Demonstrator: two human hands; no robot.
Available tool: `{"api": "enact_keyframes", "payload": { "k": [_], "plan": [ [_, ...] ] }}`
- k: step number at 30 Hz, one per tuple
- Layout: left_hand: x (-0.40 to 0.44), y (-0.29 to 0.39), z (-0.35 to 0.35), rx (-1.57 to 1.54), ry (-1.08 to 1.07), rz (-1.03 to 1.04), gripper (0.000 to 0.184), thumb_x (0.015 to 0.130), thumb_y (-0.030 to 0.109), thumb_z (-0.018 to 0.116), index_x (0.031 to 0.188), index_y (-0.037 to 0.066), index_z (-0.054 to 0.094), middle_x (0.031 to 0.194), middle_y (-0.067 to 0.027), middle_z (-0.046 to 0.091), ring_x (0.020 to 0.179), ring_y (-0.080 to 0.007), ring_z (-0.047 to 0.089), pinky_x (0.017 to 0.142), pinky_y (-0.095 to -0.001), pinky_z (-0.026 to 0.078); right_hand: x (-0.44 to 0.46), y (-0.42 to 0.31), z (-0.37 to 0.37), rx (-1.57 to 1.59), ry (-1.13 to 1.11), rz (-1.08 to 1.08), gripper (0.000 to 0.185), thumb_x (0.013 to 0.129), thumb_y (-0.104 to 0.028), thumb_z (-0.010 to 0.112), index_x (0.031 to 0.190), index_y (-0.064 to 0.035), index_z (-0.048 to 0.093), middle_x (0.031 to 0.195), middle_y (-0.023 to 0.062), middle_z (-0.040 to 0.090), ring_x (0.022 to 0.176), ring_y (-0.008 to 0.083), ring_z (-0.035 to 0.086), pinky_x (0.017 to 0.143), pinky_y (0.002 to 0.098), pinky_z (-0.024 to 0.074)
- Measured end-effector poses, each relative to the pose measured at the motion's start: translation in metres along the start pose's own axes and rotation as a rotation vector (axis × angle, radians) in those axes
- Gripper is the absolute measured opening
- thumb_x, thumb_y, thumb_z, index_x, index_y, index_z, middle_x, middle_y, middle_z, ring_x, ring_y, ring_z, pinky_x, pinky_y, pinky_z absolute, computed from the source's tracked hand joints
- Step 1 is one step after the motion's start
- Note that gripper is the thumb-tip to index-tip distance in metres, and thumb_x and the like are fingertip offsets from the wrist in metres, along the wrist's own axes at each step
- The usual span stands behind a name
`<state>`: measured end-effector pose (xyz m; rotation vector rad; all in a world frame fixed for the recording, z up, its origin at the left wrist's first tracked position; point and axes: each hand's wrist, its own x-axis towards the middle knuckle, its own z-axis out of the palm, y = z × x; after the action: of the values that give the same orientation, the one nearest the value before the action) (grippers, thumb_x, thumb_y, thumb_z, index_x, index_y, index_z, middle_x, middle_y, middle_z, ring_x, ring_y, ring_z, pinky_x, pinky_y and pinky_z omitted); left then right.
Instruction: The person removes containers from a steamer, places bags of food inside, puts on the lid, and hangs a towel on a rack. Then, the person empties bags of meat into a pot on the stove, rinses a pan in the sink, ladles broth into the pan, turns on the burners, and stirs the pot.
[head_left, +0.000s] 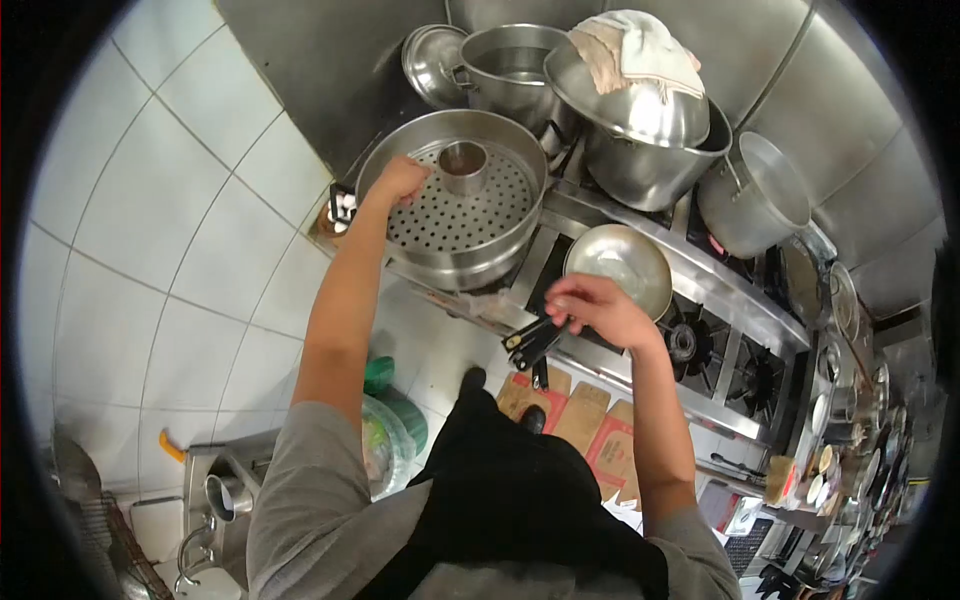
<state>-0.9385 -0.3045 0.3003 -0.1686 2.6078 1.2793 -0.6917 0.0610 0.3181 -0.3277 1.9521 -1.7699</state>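
In the head view, the left hand [402, 182] reaches inside the steamer [452, 262] at the left end of the stove [722, 412], its fingers curled in over the perforated base (whether they grip anything, I cannot tell). The right hand [592, 305], loosely open, is just beside the shallow pan [622, 262], above black handles [540, 343] jutting past the stove's front edge; toward the back edge stands a large pot [636, 176] with a tilted lid [630, 112].

The left hand [402, 182] hides part of the perforated steamer tray [470, 218].
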Motion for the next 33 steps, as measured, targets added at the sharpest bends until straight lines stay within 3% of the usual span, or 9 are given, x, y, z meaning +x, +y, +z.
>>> {"api": "enact_keyframes", "payload": {
  "k": [6,13,17,19,22,24,30,32,33],
  "plan": [
    [0.122,-0.045,0.025,0.147,0.047,0.043,0.042,0.091,0.032,0.072,0.077,-0.007,0.065,0.062,-0.0155,0.063,0.048,-0.0253,0.060,0.049,-0.0398,0.051,0.207,-0.008,-0.031,-0.008,0.221,0.017,0.015,0.092,-0.015,0.065,0.101,-0.0036,0.068,0.088,0.0026,0.067,0.077,0.0091,0.062,0.061,0.0264,0.0520],
    [0.137,-0.034,0.034,0.209,-0.067,-0.001,0.043,0.093,0.032,0.068,0.077,-0.008,0.067,0.060,-0.0160,0.065,0.053,-0.0290,0.066,0.053,-0.0419,0.053,0.366,0.032,-0.028,-0.378,0.669,0.181,0.044,0.085,-0.034,0.075,0.111,0.0011,0.068,0.108,0.0232,0.071,0.104,0.0398,0.067,0.091,0.0433,0.0524],
    [0.150,-0.040,0.035,0.263,-0.190,0.050,0.041,0.093,0.030,0.067,0.081,-0.009,0.068,0.070,-0.0198,0.068,0.057,-0.0295,0.067,0.057,-0.0423,0.054,0.392,0.057,-0.026,-0.689,0.776,0.088,0.040,0.085,-0.036,0.070,0.101,0.0003,0.074,0.109,0.0251,0.070,0.105,0.0420,0.066,0.092,0.0464,0.0528],
    [0.162,-0.062,0.041,0.273,-0.155,0.152,0.038,0.092,0.028,0.067,0.082,-0.008,0.068,0.075,-0.0212,0.069,0.069,-0.0306,0.070,0.067,-0.0438,0.054,0.388,0.051,-0.021,-0.604,0.790,0.114,0.040,0.086,-0.036,0.068,0.099,0.0007,0.075,0.106,0.0252,0.070,0.101,0.0432,0.067,0.091,0.0475,0.0532],
    [0.137,-0.037,0.024,0.247,-0.117,0.203,0.032,0.092,0.027,0.068,0.086,-0.004,0.068,0.067,-0.0106,0.064,0.054,-0.0212,0.060,0.053,-0.0375,0.048,0.365,0.025,-0.020,-0.411,0.795,0.117,0.036,0.085,-0.034,0.067,0.092,0.0009,0.075,0.091,0.0226,0.072,0.093,0.0429,0.068,0.087,0.0461,0.0541],
    [0.092,0.016,0.000,0.192,-0.145,0.157,0.033,0.092,0.027,0.065,0.081,-0.004,0.068,0.070,-0.0165,0.065,0.066,-0.0273,0.064,0.066,-0.0420,0.049,0.335,0.002,-0.024,-0.219,0.685,0.099,0.036,0.084,-0.034,0.068,0.088,0.0006,0.074,0.085,0.0213,0.072,0.090,0.0420,0.068,0.085,0.0448,0.0545],
    [-0.006,0.114,-0.004,0.377,-0.158,0.414,0.036,0.096,0.031,0.061,0.081,-0.002,0.067,0.067,-0.0096,0.061,0.061,-0.0161,0.058,0.052,-0.0362,0.043,0.199,-0.056,-0.022,0.198,0.779,-0.032,0.029,0.085,-0.022,0.076,0.089,0.0017,0.061,0.069,0.0094,0.065,0.056,0.0162,0.063,0.051,0.0324,0.0530],
    [-0.044,0.130,0.018,0.322,-0.208,0.581,0.035,0.098,0.032,0.058,0.087,0.000,0.067,0.070,-0.0072,0.062,0.061,-0.0146,0.058,0.051,-0.0331,0.044,0.135,-0.060,-0.018,0.167,0.850,-0.031,0.028,0.084,-0.021,0.076,0.089,0.0013,0.060,0.067,0.0088,0.065,0.055,0.0162,0.063,0.051,0.0314,0.0529],
    [-0.065,0.137,0.036,0.318,-0.233,0.649,0.036,0.099,0.033,0.057,0.089,0.000,0.067,0.072,-0.0061,0.062,0.062,-0.0140,0.058,0.051,-0.0317,0.045,0.104,-0.051,-0.017,0.131,0.911,-0.064,0.029,0.081,-0.022,0.074,0.088,0.0036,0.063,0.070,0.0166,0.068,0.059,0.0241,0.070,0.056,0.0368,0.0563]
  ]
}}
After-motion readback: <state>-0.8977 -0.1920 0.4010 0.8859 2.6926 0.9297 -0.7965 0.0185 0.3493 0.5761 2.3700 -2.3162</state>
